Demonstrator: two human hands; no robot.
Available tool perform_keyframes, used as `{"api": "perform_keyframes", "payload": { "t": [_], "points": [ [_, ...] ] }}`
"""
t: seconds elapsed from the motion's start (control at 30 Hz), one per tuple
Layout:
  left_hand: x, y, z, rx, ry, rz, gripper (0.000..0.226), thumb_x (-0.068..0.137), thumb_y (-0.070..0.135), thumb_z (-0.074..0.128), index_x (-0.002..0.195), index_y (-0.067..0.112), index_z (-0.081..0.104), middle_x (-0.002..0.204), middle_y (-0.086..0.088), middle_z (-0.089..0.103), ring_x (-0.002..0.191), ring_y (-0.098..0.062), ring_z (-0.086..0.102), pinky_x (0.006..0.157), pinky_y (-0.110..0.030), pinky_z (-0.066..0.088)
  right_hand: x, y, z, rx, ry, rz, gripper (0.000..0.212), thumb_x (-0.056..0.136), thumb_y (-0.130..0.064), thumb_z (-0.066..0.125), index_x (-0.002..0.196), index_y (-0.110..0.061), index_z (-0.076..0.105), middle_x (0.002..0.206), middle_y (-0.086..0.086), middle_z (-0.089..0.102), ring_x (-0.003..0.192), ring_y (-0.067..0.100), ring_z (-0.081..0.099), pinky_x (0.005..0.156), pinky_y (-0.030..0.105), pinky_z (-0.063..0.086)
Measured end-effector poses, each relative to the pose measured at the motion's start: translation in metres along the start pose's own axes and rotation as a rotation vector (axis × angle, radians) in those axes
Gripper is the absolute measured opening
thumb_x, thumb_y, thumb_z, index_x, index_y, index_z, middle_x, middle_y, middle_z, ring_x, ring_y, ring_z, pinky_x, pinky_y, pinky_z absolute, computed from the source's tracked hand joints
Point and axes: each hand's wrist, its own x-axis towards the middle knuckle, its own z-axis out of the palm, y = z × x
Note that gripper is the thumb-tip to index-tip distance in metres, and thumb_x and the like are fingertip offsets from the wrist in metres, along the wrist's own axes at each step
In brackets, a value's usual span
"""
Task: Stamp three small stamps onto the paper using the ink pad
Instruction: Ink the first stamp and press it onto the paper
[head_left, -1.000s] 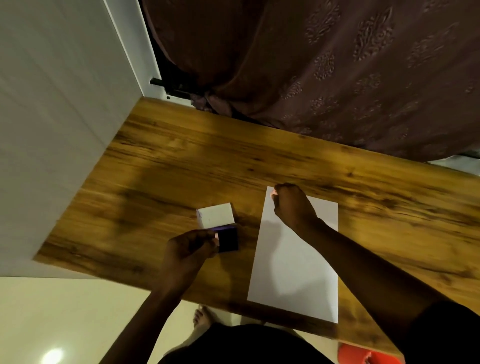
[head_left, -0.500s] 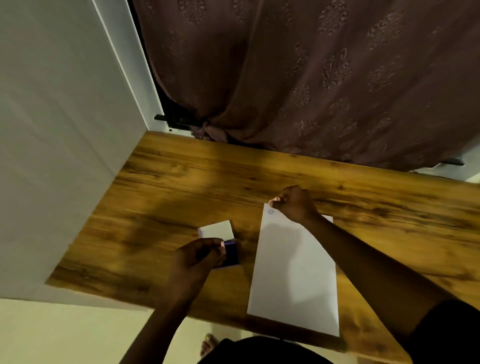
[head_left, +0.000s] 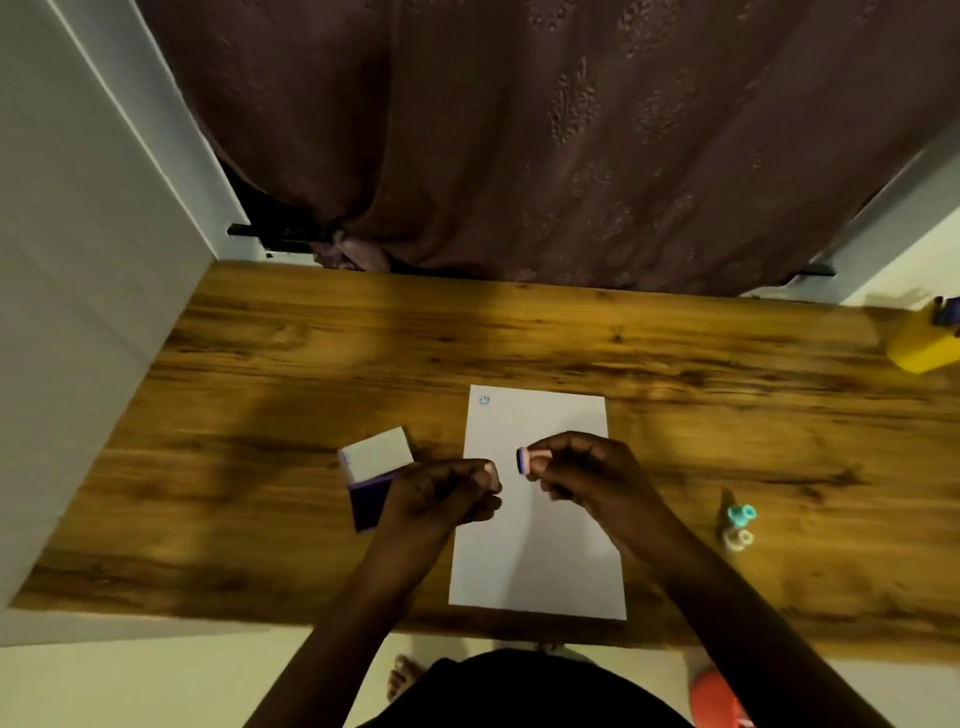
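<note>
A white sheet of paper (head_left: 537, 551) lies on the wooden table (head_left: 675, 358), with one small blue stamped mark (head_left: 484, 399) at its far left corner. My right hand (head_left: 582, 470) hovers over the paper and pinches a small pink stamp (head_left: 524, 461), its inked face turned left. My left hand (head_left: 441, 491) is curled beside it at the paper's left edge, and whether it holds anything is hidden. The open ink pad (head_left: 370, 499), dark purple with a white lid (head_left: 376, 453) tilted up, sits just left of my left hand. Two more small stamps, a teal one (head_left: 741, 514) and a pale one (head_left: 737, 540), stand right of the paper.
A yellow container (head_left: 922, 345) stands at the table's far right corner. A dark patterned curtain (head_left: 519, 130) hangs behind the table and a white wall (head_left: 78, 260) closes the left side. A foot (head_left: 402, 678) and an orange object (head_left: 719, 699) show below the near edge.
My right hand lifted the stamp from the paper's far left corner and drew it back to mid-sheet, leaving a blue mark. My left hand shifted right from the ink pad. The camera tilted up.
</note>
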Motion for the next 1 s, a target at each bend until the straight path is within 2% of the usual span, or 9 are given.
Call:
{"api": "perform_keyframes", "payload": {
  "t": [0.07,0.2,0.37,0.47,0.53,0.63,0.77,0.9,1.0],
  "points": [
    [0.002,-0.001,0.01,0.037,-0.032,-0.011,0.021,0.087,0.033,0.077,0.103,0.023,0.086,0.102,-0.004,0.086,0.095,-0.025,0.083,0.084,-0.032,0.067,-0.012,0.003,-0.001,-0.067,0.012,-0.037,0.018,0.086,-0.034,0.074,0.102,-0.027,0.077,0.094,0.0,0.077,0.087,0.018,0.072,0.075,0.027,0.06],
    [0.005,-0.002,0.023,0.145,-0.073,-0.001,0.018,0.099,0.018,0.072,0.109,0.025,0.085,0.103,-0.001,0.086,0.096,-0.022,0.083,0.086,-0.032,0.066,-0.025,0.004,-0.005,-0.11,0.043,-0.061,0.013,0.088,-0.028,0.075,0.101,-0.025,0.077,0.091,-0.004,0.076,0.086,0.018,0.071,0.075,0.03,0.06],
    [0.006,0.0,0.036,0.214,-0.119,0.019,0.02,0.097,0.014,0.073,0.112,0.022,0.084,0.104,0.002,0.086,0.095,-0.019,0.083,0.086,-0.029,0.066,-0.034,0.002,-0.015,-0.124,0.064,-0.117,0.013,0.089,-0.028,0.075,0.102,-0.023,0.078,0.095,-0.008,0.077,0.093,0.009,0.071,0.076,0.016,0.055],
    [0.007,0.0,0.042,0.242,-0.136,0.027,0.02,0.096,0.01,0.074,0.111,0.019,0.084,0.104,0.001,0.086,0.095,-0.021,0.083,0.087,-0.032,0.067,-0.038,0.004,-0.021,-0.123,0.069,-0.118,0.014,0.09,-0.03,0.075,0.102,-0.024,0.078,0.095,-0.01,0.078,0.094,0.007,0.072,0.076,0.011,0.053],
    [0.008,0.001,0.047,0.249,-0.16,0.036,0.021,0.094,0.012,0.076,0.109,0.023,0.085,0.105,0.0,0.086,0.095,-0.022,0.083,0.087,-0.034,0.067,-0.041,0.006,-0.025,-0.14,0.074,-0.125,0.014,0.09,-0.033,0.074,0.1,-0.024,0.078,0.092,-0.012,0.077,0.091,0.006,0.072,0.074,0.01,0.052],
    [0.007,-0.003,0.053,0.237,-0.207,0.047,0.023,0.086,0.028,0.078,0.107,0.028,0.086,0.105,0.002,0.086,0.096,-0.022,0.083,0.086,-0.032,0.067,-0.045,0.012,-0.034,-0.173,0.077,-0.136,0.017,0.092,-0.036,0.071,0.095,-0.02,0.078,0.083,-0.008,0.077,0.081,0.01,0.072,0.07,0.014,0.054],
    [0.009,-0.014,0.067,0.277,-0.224,0.059,0.024,0.082,0.034,0.082,0.105,0.032,0.086,0.103,0.004,0.086,0.095,-0.02,0.083,0.085,-0.031,0.067,-0.049,0.025,-0.047,-0.263,0.132,-0.081,0.027,0.096,-0.036,0.065,0.088,-0.013,0.076,0.073,-0.006,0.075,0.066,0.012,0.071,0.064,0.016,0.053],
    [0.013,-0.023,0.081,0.317,-0.273,0.079,0.028,0.089,0.013,0.083,0.104,0.037,0.085,0.104,0.008,0.086,0.095,-0.018,0.082,0.081,-0.024,0.066,-0.053,0.03,-0.063,-0.302,0.13,0.025,0.036,0.094,-0.048,0.062,0.083,-0.016,0.074,0.071,-0.009,0.075,0.068,0.006,0.071,0.061,0.014,0.052],
    [0.019,-0.031,0.094,0.337,-0.252,0.015,0.037,0.089,0.007,0.082,0.104,0.041,0.081,0.102,0.013,0.085,0.098,-0.016,0.082,0.089,-0.03,0.065,-0.05,0.036,-0.087,-0.453,0.185,0.06,0.04,0.09,-0.054,0.063,0.077,-0.017,0.072,0.069,-0.004,0.072,0.064,0.009,0.067,0.062,0.018,0.05]
  ]
}}
